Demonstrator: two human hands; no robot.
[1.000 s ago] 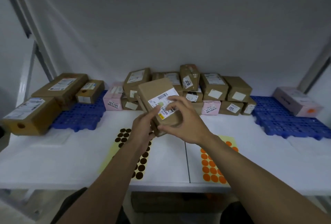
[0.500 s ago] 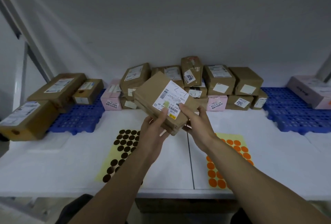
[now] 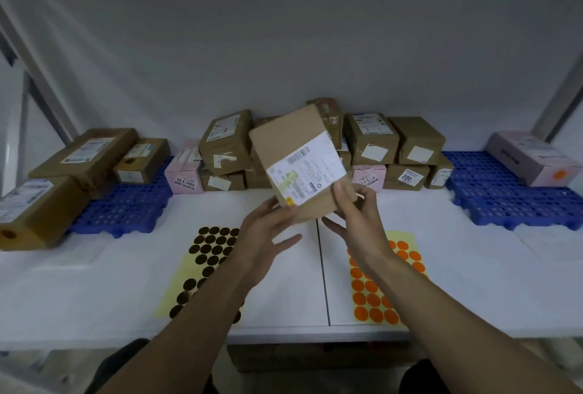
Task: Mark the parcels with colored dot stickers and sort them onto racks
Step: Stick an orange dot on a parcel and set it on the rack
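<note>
Head view: parcel (image 3: 293, 154) in both hands, parcel stack (image 3: 372, 144) behind.

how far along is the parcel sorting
Early on. Done: three brown-dotted boxes sit on the left blue rack, one orange-dotted pink box on the right rack. In hand: a brown parcel, gripped by the right hand. Left: the centre pile.

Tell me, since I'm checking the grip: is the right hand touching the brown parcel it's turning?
Touching. The head view shows the right hand with its fingers pressed against the lower right corner of the held parcel, no gap visible.
</note>
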